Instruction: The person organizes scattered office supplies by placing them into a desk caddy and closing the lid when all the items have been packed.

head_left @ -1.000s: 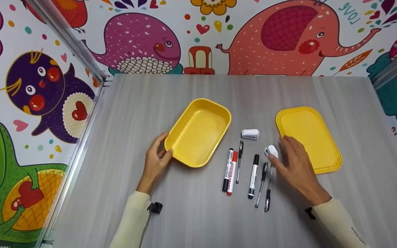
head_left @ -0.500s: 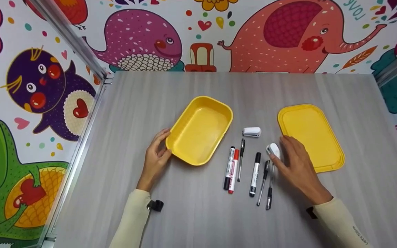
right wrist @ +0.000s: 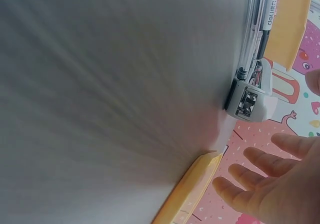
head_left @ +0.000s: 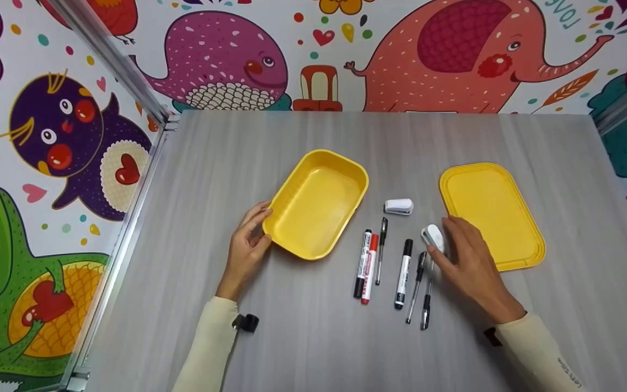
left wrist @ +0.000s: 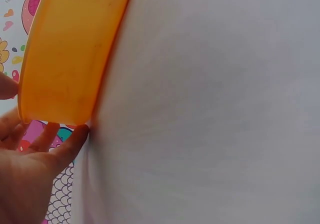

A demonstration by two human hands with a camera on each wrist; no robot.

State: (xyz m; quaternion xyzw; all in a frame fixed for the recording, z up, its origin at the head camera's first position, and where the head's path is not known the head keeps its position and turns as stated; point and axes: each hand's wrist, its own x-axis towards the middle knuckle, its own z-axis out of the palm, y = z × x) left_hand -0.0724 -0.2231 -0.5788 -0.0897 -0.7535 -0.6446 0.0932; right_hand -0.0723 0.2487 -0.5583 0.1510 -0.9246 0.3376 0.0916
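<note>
Down at the 8 o'clock corner of a deep yellow rectangular plastic box [head_left: 319, 204], the left hand [head_left: 246, 253] has a light hold — thumb one side, fingers the other, so it's only partly open. Box sits upright on the grey wood-grain table [head_left: 302, 326], at that hand's 2 o'clock. The right hand [head_left: 468, 258] is loosely spread and holding nothing, its thumb just beside a small white plastic stapler [head_left: 433, 236] at its 10 o'clock. Flat yellow plastic lid [head_left: 498, 215] is at its 1 o'clock. Second white stapler [head_left: 399, 206]: between 10 and 11 from the first. One red-and-white marker [head_left: 369, 269], two black-and-white markers [head_left: 403, 275] and three slim black-capped pens [head_left: 415, 287] lie between 4 and 5 from the box.
</note>
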